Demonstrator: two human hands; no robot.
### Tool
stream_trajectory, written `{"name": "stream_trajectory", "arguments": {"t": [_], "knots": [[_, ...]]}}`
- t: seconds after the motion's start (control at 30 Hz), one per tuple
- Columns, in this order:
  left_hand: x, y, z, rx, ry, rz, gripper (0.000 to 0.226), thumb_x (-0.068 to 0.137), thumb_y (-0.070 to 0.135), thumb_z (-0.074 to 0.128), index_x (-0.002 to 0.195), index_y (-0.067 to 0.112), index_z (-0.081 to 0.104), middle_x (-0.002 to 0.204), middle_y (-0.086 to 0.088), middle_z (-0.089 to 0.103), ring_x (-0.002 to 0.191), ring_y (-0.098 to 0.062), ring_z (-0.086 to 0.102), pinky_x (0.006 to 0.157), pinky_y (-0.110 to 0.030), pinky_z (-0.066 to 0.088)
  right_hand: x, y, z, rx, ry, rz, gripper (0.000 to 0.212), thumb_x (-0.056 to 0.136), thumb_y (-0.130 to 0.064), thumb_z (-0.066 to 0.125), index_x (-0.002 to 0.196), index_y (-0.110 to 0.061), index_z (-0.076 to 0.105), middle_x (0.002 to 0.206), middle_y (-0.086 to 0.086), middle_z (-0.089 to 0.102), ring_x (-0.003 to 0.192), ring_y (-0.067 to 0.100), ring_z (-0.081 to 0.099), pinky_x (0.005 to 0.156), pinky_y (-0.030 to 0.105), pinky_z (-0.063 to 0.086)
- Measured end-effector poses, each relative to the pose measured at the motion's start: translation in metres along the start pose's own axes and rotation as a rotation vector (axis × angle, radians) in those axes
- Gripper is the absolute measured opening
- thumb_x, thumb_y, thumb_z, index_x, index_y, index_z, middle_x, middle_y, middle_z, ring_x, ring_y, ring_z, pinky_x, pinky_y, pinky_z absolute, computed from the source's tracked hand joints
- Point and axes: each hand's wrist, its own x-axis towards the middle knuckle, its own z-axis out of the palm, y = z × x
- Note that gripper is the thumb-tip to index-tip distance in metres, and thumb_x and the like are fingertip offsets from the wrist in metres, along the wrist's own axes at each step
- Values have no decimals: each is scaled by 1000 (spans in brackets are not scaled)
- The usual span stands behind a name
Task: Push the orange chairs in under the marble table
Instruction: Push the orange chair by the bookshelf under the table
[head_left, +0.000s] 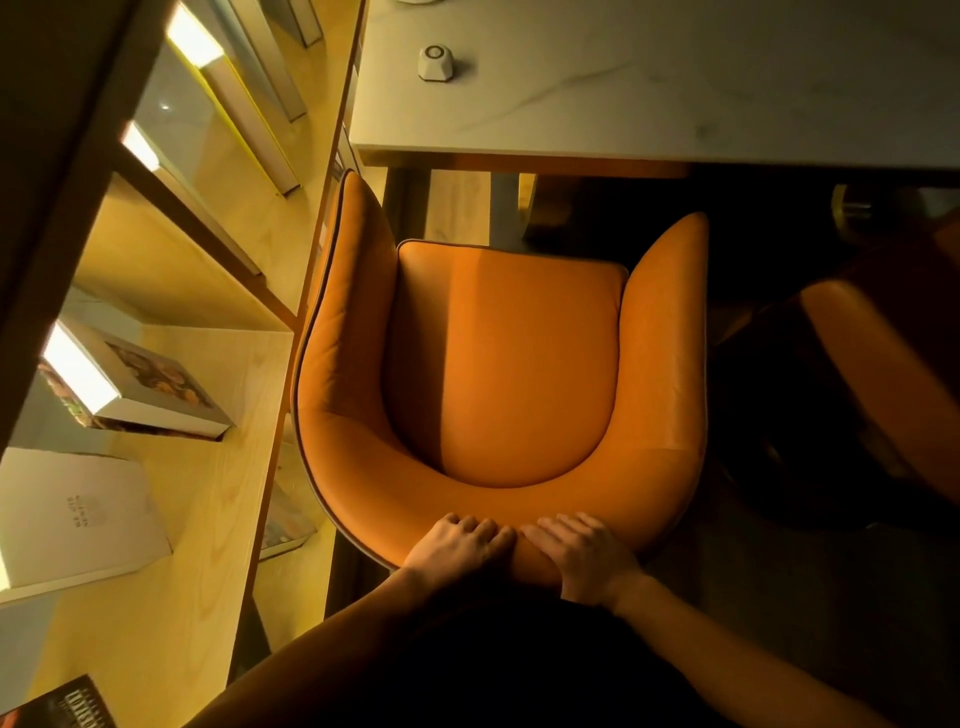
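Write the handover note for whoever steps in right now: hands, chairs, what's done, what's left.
Left hand and right hand: both rest side by side on the backrest top of the orange chair, fingers curled over its edge.
This chair faces the marble table; its seat is still fully out from under the tabletop.
A second orange chair stands at right, partly in view, also out.
Done: nothing pushed in. Left: push both chairs under.

Left of frame: wooden shelving (218, 509) with lit strips. A white book (78, 519) lies at lower left, a patterned box (150, 387) above it, a dark book (67, 704) at the bottom corner. Upper centre: small white device (435, 62).
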Motion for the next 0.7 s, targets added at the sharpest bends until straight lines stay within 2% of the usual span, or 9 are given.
{"name": "stream_trajectory", "arguments": {"t": [0.1, 0.2, 0.23, 0.3, 0.33, 0.4, 0.53, 0.7], "knots": [[8, -5, -3, 4, 33, 23, 37, 89, 35, 41, 121, 18, 46, 93, -1, 66, 68, -18, 64, 51, -27, 51, 6, 7, -5, -4, 7, 5, 83, 82, -80, 14, 128, -24, 53, 110, 3, 70, 92, 23, 69, 77, 39, 56], [14, -12, -5, 9, 54, 55, 48, 83, 36, 67, 122, 17, 45, 95, -1, 67, 69, -18, 65, 52, -27, 52, 12, 14, -12, 4, 20, -21, 83, 82, -80, 13, 129, -23, 51, 110, 3, 70, 92, 22, 69, 77, 39, 55], [17, -15, -7, 13, 64, 54, 49, 83, 36, 68, 121, 18, 45, 94, 0, 68, 69, -17, 65, 52, -26, 51, 14, 17, -15, 1, 31, -26, 82, 82, -80, 12, 128, -24, 51, 109, 2, 70, 90, 21, 69, 75, 37, 55], [22, -18, -9, 23, 71, 36, 37, 87, 35, 51, 120, 18, 45, 93, 1, 68, 68, -16, 65, 51, -25, 50, 18, 21, -19, -5, 38, -32, 82, 82, -79, 10, 125, -24, 53, 105, 0, 71, 87, 18, 69, 72, 34, 56], [25, -19, -10, 14, 53, 19, 37, 87, 35, 40, 120, 18, 45, 92, 1, 68, 67, -16, 65, 50, -25, 50, 19, 24, -22, 2, 29, -35, 83, 82, -80, 9, 126, -25, 53, 106, 0, 71, 87, 19, 69, 73, 34, 56], [30, -22, -11, 0, 15, 9, 39, 87, 35, 33, 120, 17, 45, 92, -1, 68, 67, -17, 65, 51, -25, 50, 22, 30, -23, 11, 6, -53, 84, 81, -81, 10, 129, -24, 50, 109, 2, 70, 91, 21, 69, 76, 36, 55], [41, -27, -16, -5, -40, 26, 38, 89, 36, 49, 122, 17, 45, 94, -2, 66, 67, -19, 65, 53, -27, 51, 30, 42, -29, 52, -20, -71, 90, 79, -84, 17, 134, -20, 47, 117, 11, 66, 98, 30, 66, 82, 44, 52], [59, -33, -31, -56, -106, -21, 42, 92, 34, 55, 126, 16, 41, 101, -7, 65, 76, -25, 65, 60, -34, 52, 40, 53, -48, 88, -57, -69, 101, 72, -89, 17, 138, -18, 46, 125, 14, 61, 107, 34, 61, 92, 48, 46]]}}
